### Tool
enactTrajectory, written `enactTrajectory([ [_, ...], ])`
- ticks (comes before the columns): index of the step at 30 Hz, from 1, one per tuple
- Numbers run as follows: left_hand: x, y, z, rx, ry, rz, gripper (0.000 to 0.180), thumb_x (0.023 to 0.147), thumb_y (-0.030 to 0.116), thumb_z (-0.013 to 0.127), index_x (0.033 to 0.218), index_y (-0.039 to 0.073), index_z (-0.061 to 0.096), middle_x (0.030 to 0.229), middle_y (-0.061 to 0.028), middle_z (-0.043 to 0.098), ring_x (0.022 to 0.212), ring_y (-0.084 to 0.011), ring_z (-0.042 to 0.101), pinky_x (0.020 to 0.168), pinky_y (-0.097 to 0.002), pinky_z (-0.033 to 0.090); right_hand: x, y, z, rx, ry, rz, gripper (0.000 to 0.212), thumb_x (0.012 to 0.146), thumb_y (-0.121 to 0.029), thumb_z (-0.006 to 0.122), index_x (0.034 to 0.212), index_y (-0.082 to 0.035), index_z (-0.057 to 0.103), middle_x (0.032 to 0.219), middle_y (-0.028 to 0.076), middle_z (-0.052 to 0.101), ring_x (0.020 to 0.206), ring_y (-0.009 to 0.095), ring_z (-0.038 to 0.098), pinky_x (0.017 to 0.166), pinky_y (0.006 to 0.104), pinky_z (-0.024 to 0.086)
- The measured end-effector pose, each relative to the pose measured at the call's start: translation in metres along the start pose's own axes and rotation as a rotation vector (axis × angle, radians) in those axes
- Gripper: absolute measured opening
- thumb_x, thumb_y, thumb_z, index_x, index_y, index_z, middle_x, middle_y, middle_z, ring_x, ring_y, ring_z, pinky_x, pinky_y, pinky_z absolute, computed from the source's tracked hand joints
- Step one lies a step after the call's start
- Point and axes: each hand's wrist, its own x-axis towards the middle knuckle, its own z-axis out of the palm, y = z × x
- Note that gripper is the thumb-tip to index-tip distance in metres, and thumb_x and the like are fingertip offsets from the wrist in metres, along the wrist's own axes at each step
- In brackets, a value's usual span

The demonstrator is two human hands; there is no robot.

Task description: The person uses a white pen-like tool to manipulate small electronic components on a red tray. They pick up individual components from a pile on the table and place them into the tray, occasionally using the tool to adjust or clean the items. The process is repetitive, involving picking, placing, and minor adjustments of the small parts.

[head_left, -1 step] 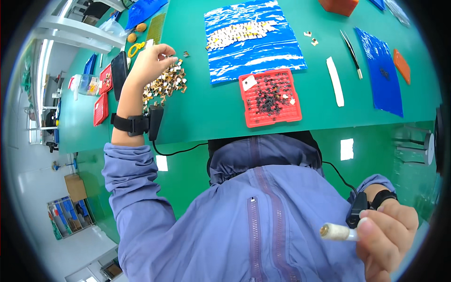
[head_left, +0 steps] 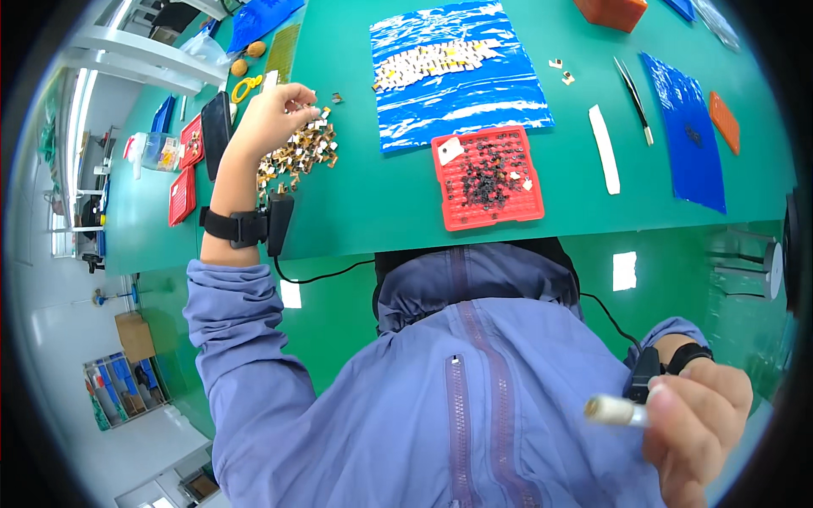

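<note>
My left hand is at the far left of the table, curled over a loose pile of small white and brown pieces. Its fingers bend toward the thumb; whether a piece is between them is too small to tell. Low at the right, away from the table, my right hand grips a short whitish stick with a brownish end, blurred and pointing left. A red tray holding many small black parts and a few white pieces lies near the table's front edge. Behind it, rows of white pieces rest on a blue sheet.
Right of the tray lie a white strip, tweezers, a blue bag and an orange piece. An orange-red bin stands at the back. Left are a black phone-like slab, yellow scissors and red trays.
The stick in my right hand has moved slightly up and its end is now blurred. My left hand has hardly moved.
</note>
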Motion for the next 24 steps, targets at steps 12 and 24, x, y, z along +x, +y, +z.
enactTrajectory([
  [12,-0.002,-0.017,0.024,-0.041,0.071,0.14,0.014,0.074,0.012,0.066,0.077,0.001,0.059,0.079,-0.0117,0.055,0.078,-0.0242,0.054,0.072,-0.033,0.044,-0.024,0.043,0.029,-0.105,-0.126,0.437,0.031,0.065,0.005,0.066,0.096,0.004,0.061,0.07,0.013,0.062,0.05,0.019,0.055,0.043,0.028,0.037],
  [24,-0.021,-0.004,0.022,-0.242,0.259,0.056,0.007,0.086,0.007,0.053,0.085,0.001,0.05,0.066,-0.0093,0.059,0.059,-0.0152,0.06,0.056,-0.027,0.046,-0.052,0.085,0.07,0.338,0.015,0.987,0.008,0.077,-0.002,0.065,0.084,-0.002,0.061,0.057,-0.003,0.05,0.05,0.002,0.039,0.044,0.0201,0.029],
])
